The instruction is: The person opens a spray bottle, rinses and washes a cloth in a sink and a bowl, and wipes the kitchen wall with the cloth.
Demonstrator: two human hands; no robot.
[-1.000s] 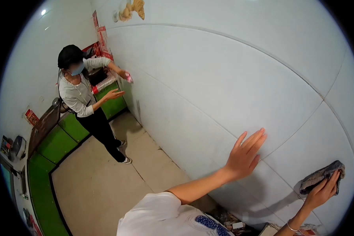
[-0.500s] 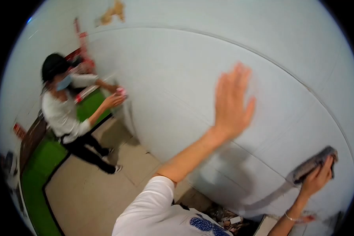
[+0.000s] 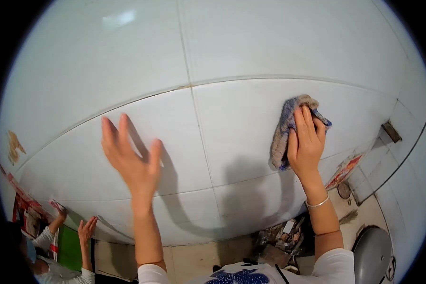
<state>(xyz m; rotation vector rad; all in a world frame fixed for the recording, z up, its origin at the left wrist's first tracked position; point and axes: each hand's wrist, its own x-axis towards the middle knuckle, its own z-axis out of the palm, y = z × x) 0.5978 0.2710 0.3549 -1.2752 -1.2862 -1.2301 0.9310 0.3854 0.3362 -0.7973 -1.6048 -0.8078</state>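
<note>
My right hand (image 3: 308, 137) presses a blue-and-beige cloth (image 3: 282, 135) flat against the white tiled wall (image 3: 241, 123), with its fingers bent over the cloth's upper part. A silver bangle (image 3: 317, 200) circles that wrist. Farther left, my left hand (image 3: 132, 156) is raised close to the wall with fingers spread and nothing in it. Whether its fingertips touch the tiles I cannot tell. Shadows of both arms fall on the wall below the hands.
At the lower left another person (image 3: 52, 265) holds a pinkish cloth (image 3: 57, 205) against the wall. A heap of debris (image 3: 284, 241) lies on the floor below me. To the right are a grey rounded object (image 3: 376, 255) and a dark recess (image 3: 391, 131) in the wall.
My view has swung to face the wall more squarely. The cloth, in my right hand throughout, has moved higher up in view. My left hand stays spread, and the other person now appears lower left.
</note>
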